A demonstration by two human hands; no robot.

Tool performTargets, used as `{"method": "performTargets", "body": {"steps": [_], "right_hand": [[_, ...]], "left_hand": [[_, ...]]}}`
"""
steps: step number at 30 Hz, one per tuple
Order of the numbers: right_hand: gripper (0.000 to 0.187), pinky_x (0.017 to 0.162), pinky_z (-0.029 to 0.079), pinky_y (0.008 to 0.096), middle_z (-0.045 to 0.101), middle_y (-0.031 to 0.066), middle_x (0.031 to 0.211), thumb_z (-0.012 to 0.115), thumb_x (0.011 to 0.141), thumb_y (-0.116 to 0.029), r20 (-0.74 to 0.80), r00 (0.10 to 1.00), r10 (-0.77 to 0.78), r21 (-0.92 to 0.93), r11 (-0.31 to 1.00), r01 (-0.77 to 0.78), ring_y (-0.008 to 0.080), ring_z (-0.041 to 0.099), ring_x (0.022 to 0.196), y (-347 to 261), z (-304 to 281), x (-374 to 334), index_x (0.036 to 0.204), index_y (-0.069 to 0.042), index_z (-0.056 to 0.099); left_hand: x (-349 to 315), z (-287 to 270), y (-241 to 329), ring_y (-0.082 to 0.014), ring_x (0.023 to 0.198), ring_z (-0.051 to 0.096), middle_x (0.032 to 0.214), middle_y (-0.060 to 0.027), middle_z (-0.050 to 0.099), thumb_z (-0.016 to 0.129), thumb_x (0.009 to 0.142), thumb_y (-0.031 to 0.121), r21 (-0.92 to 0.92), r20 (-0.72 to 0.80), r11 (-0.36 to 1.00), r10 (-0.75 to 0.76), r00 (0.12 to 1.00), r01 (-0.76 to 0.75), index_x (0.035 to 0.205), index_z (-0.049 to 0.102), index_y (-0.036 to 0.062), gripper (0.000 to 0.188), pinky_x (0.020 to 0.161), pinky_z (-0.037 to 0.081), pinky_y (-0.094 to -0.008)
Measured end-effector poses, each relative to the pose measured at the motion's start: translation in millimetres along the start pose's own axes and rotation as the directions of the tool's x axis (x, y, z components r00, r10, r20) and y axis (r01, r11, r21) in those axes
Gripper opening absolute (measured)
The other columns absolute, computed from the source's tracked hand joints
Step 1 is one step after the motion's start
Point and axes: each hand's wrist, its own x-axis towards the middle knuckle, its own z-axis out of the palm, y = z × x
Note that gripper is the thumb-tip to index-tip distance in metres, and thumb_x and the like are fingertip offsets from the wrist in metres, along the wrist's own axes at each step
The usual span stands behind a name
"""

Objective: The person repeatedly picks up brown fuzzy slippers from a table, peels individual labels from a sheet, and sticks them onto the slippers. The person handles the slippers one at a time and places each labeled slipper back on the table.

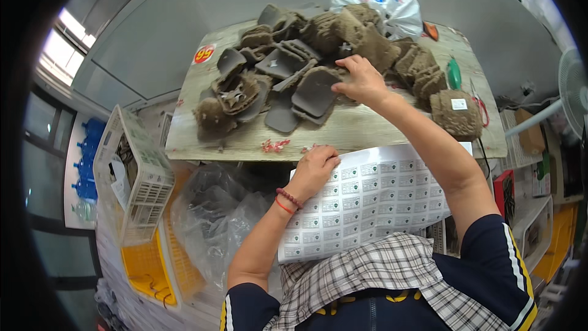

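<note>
A large white sheet of small printed labels [361,199] spreads over my lap, its upper edge against the table front. My left hand [315,168], wearing a beaded bracelet, is closed on the sheet's upper left corner. My right hand [361,81] reaches over the table with thumb and forefinger apart. Its thumb is at the edge of a grey, smooth-faced pad with a fuzzy brown back [316,93]; whether they touch I cannot tell. Around it lies a heap of similar pads [285,61], some in stacks. One tied brown bundle [456,116] at the right bears a white label.
A white plastic bag [380,6] stands behind the heap. Red-handled scissors [482,110] and a green tool [454,75] lie at the table's right. Plastic crates [144,190] and a clear plastic bag [211,214] sit left; a fan [572,86] stands right.
</note>
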Motion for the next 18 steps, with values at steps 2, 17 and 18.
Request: {"method": "performTargets", "body": {"steps": [2, 17, 18], "right_hand": [[0.034, 0.084, 0.049, 0.0400, 0.056, 0.0121, 0.095, 0.081, 0.075, -0.025, -0.234, 0.967, -0.103, 0.002, 0.994, 0.107, 0.0307, 0.058, 0.100, -16.3, 23.7, 8.6, 0.097, -0.009, 0.061], [0.027, 0.082, 0.050, 0.0424, 0.060, 0.0141, 0.100, 0.066, 0.078, -0.017, -0.031, 0.999, -0.039, -0.083, 0.996, 0.036, 0.0320, 0.061, 0.097, -52.4, 70.1, -37.4, 0.102, -0.008, 0.059], [0.025, 0.078, 0.050, 0.0370, 0.061, 0.0125, 0.094, 0.065, 0.078, -0.012, -0.137, 0.990, 0.026, 0.038, 0.999, -0.021, 0.0251, 0.063, 0.087, -53.1, 66.7, -44.6, 0.102, -0.007, 0.058]], "left_hand": [[-4.7, -2.5, -5.7, -0.0201, 0.084, 0.061, 0.085, -0.0101, 0.066, 0.059, 0.092, 0.011, -0.197, 0.007, 0.965, -0.175, 0.984, 0.173, 0.099, 0.064, -0.0010, 0.014, 0.082, 0.047, -0.0313], [42.0, -48.6, -79.7, -0.0293, 0.117, 0.047, 0.110, -0.0093, 0.063, 0.073, 0.079, 0.028, 0.531, -0.516, 0.834, 0.176, 0.838, 0.151, 0.112, 0.062, 0.0057, 0.041, 0.101, 0.033, -0.0446], [41.2, -45.4, -78.6, -0.0289, 0.106, 0.052, 0.105, -0.0111, 0.062, 0.074, 0.077, 0.029, 0.648, -0.481, 0.754, 0.291, 0.827, 0.111, 0.108, 0.062, 0.0059, 0.041, 0.097, 0.036, -0.0438]]}}
